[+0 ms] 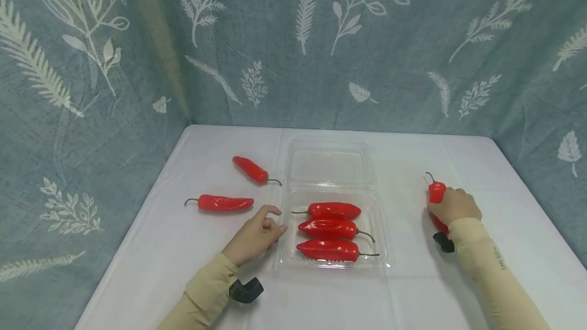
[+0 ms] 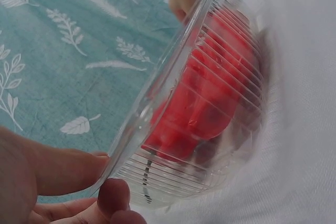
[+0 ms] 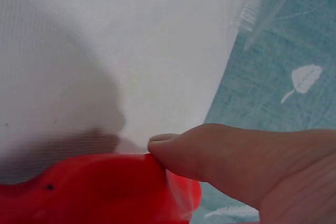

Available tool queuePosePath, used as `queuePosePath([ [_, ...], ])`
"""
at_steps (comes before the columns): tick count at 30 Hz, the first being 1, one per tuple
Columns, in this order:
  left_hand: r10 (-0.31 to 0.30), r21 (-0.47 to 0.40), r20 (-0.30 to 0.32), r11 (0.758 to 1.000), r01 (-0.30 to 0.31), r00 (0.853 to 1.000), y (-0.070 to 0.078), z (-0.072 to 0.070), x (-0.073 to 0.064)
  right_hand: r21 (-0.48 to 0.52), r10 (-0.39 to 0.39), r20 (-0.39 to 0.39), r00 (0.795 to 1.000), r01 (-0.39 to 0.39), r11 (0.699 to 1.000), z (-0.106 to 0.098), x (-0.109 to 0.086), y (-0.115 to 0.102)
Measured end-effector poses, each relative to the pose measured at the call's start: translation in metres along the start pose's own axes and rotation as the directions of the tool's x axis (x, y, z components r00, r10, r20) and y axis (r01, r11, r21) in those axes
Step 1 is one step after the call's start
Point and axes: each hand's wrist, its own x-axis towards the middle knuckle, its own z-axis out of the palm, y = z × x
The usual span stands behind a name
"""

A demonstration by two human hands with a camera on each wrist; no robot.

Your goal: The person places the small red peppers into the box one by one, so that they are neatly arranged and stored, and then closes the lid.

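Observation:
A clear plastic clamshell box (image 1: 382, 248) lies with its lid folded back; in its base are three red chili peppers (image 1: 335, 211) side by side. At the box's left edge is my left hand (image 1: 255, 236), thumb and forefinger pinching the rim, as the left wrist view shows with the box wall (image 2: 157, 103) close by. Out to the right, my right hand (image 1: 455, 207) grips another red chili pepper (image 1: 437, 192) low over the table, its stem pointing away. In the right wrist view the thumb presses on that pepper (image 3: 105, 187).
Two more red chili peppers lie left of the box, one farther back (image 1: 250, 169) and one nearer (image 1: 225, 203). The box's lid (image 1: 327, 166) spreads flat behind its base. A white cloth (image 1: 321, 299) covers the table, with a leaf-patterned green curtain (image 1: 284, 80) behind.

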Motion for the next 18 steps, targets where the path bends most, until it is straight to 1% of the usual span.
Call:
queuePosePath([
  [5,0.007,0.007,0.002,1.000,-0.007,1.000,0.000,0.000,0.001,0.019,-0.022,-0.025,0.999,0.022,1.000,-0.005,-0.002,-0.004],
  [10,0.006,0.002,0.003,1.000,-0.006,1.000,0.000,0.000,0.000,0.025,-0.065,-0.040,0.997,0.066,0.997,-0.012,-0.006,-0.009],
  [18,0.009,0.008,0.003,1.000,-0.009,1.000,-0.001,0.000,0.001,0.061,-0.147,-0.098,0.984,0.154,0.986,-0.018,-0.011,-0.020],
])
